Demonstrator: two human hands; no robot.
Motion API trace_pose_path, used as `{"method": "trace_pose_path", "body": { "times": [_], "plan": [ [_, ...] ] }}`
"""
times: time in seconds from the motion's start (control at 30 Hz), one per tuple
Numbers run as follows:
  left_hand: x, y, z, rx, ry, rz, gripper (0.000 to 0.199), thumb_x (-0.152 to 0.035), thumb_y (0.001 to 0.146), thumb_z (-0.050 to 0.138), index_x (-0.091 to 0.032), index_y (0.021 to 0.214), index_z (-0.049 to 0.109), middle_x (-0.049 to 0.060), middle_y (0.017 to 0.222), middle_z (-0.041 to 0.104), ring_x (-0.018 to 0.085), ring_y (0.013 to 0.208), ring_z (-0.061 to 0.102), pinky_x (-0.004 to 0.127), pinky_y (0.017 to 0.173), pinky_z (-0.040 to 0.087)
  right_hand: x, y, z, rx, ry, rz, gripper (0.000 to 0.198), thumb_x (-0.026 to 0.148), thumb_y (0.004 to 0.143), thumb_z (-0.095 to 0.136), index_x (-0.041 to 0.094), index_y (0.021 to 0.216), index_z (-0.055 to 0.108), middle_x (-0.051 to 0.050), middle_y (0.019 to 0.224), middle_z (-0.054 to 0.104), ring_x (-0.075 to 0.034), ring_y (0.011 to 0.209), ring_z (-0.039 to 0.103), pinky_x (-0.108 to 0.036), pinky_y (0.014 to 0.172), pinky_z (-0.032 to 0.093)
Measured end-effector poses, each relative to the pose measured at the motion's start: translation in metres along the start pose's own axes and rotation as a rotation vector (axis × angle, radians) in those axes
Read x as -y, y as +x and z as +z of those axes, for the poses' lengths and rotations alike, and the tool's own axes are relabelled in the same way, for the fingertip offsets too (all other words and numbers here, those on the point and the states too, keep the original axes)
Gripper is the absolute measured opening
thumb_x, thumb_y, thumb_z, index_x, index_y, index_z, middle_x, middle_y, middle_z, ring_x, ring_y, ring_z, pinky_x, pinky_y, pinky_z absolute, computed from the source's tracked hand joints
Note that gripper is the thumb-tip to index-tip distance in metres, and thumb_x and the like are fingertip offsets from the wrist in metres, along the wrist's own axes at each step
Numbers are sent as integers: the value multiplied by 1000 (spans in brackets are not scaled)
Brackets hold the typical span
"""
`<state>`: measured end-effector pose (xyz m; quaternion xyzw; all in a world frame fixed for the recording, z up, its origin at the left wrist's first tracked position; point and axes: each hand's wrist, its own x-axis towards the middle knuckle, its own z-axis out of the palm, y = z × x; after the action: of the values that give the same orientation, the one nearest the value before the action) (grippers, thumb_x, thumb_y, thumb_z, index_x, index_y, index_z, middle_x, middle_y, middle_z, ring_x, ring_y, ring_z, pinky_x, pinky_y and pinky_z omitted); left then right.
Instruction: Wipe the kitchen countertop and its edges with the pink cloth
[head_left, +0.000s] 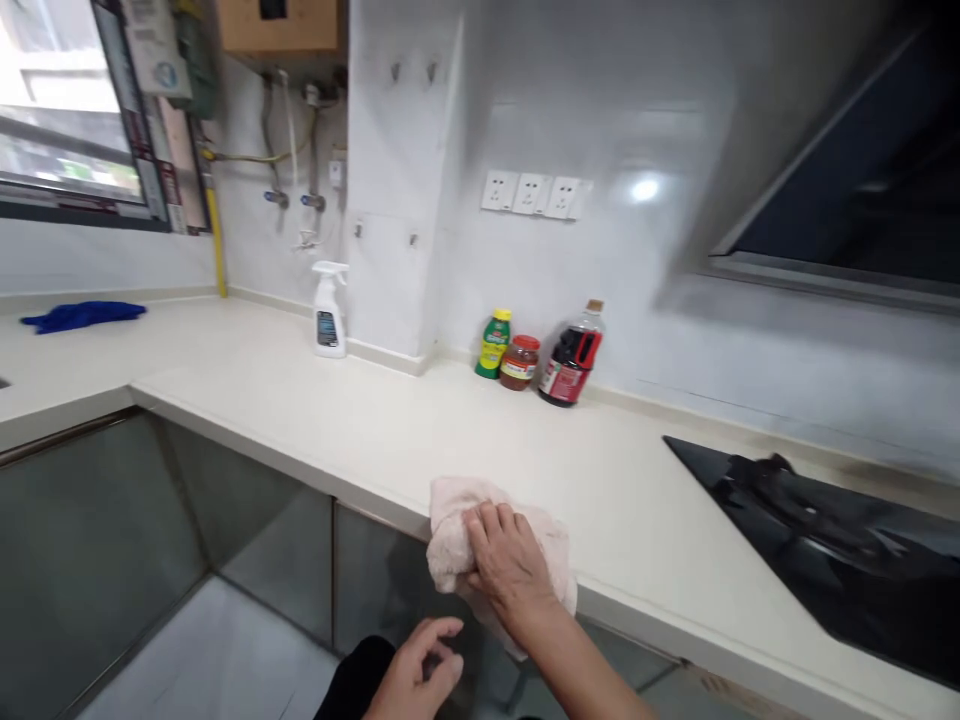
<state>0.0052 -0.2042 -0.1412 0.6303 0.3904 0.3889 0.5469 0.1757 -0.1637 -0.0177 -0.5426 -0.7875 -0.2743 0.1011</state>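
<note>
A pale pink cloth [551, 545] lies over the front edge of the white countertop [390, 420], part of it hanging down. My right hand [510, 560] presses on it from above, fingers curled around its bunched middle. Below the counter edge, my left hand [420, 670] is held in the air, thumb and fingers apart and holding nothing. It is a short way left of the cloth's hanging part and does not touch it.
Against the wall stand a white spray bottle [328, 315], a green bottle with a yellow cap [493, 345], a red-lidded jar [519, 363] and a large dark sauce bottle [571, 355]. A black gas stove [840, 560] is at right; a blue cloth [84, 316] lies far left.
</note>
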Motion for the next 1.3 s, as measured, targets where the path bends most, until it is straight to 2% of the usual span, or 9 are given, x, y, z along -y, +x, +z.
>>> {"method": "trace_pose_path", "body": {
  "times": [0.17, 0.37, 0.5, 0.6, 0.77, 0.9, 1.03, 1.17, 1.3],
  "plan": [
    [-3, 8, -25, -138, -313, -194, 69, -67, 81, 59, -23, 135, 57, 13, 141, 56, 28, 130, 52, 41, 106, 42, 42, 52, -2, 60, 39, -57, 66, 32, 64, 91, 15, 118, 56, -13, 111, 57, -31, 95, 49, -41, 79, 43],
    [13, 24, -61, -335, -529, -239, 89, -76, 81, 52, -28, 153, 32, 12, 160, 34, 30, 138, 45, 45, 106, 42, 95, 114, 15, 7, 190, -132, 38, 30, 86, 68, 15, 118, 55, -15, 105, 57, -32, 93, 48, -44, 76, 43],
    [8, 33, -92, -470, -684, -182, 88, -76, 86, 44, -32, 158, 20, 7, 163, 28, 29, 142, 41, 45, 105, 45, 119, 141, 23, -33, 348, -111, 35, 33, 89, 62, 20, 120, 55, -15, 104, 58, -32, 93, 50, -43, 76, 45],
    [-7, 32, -114, -524, -658, -66, 82, -73, 91, 37, -32, 159, 16, 4, 165, 25, 27, 146, 35, 44, 108, 44, 130, 149, 20, -73, 475, -77, 36, 39, 91, 57, 21, 123, 55, -13, 104, 60, -31, 92, 52, -41, 75, 47],
    [-39, 30, -132, -703, -267, 98, 81, -69, 94, 39, -30, 160, 14, 3, 168, 13, 25, 152, 19, 40, 118, 35, 135, 158, 15, -143, 848, 63, 40, 48, 98, 44, 25, 129, 55, -5, 106, 65, -26, 95, 60, -36, 79, 52],
    [-73, 46, -141, -709, 44, 282, 79, -61, 98, 35, -25, 161, 5, 8, 167, 15, 23, 153, 17, 40, 122, 25, 113, 177, 16, -171, 1033, 204, 50, 53, 102, 30, 21, 132, 53, -6, 104, 69, -23, 95, 65, -35, 80, 54],
    [-107, 68, -149, -563, 517, 329, 63, -50, 96, 46, -27, 154, 35, 9, 163, 26, 31, 152, 17, 54, 122, 14, 52, 176, 26, -191, 1111, 422, 61, 61, 97, 25, 16, 122, 58, -11, 100, 69, -25, 90, 67, -37, 75, 56],
    [-128, 85, -149, -374, 841, 262, 46, -44, 93, 51, -27, 134, 61, 13, 144, 54, 35, 141, 37, 63, 118, 12, -23, 134, 32, -238, 1001, 569, 59, 68, 80, 46, 19, 109, 62, -13, 94, 66, -29, 80, 65, -41, 67, 55],
    [-138, 96, -148, -393, 863, 165, 61, -57, 84, 60, -29, 139, 57, 15, 156, 40, 44, 147, 23, 70, 114, 3, -82, 59, 33, -210, 879, 510, 43, 61, 79, 54, 25, 97, 67, -10, 103, 67, -30, 92, 65, -45, 77, 53]
  ]
}}
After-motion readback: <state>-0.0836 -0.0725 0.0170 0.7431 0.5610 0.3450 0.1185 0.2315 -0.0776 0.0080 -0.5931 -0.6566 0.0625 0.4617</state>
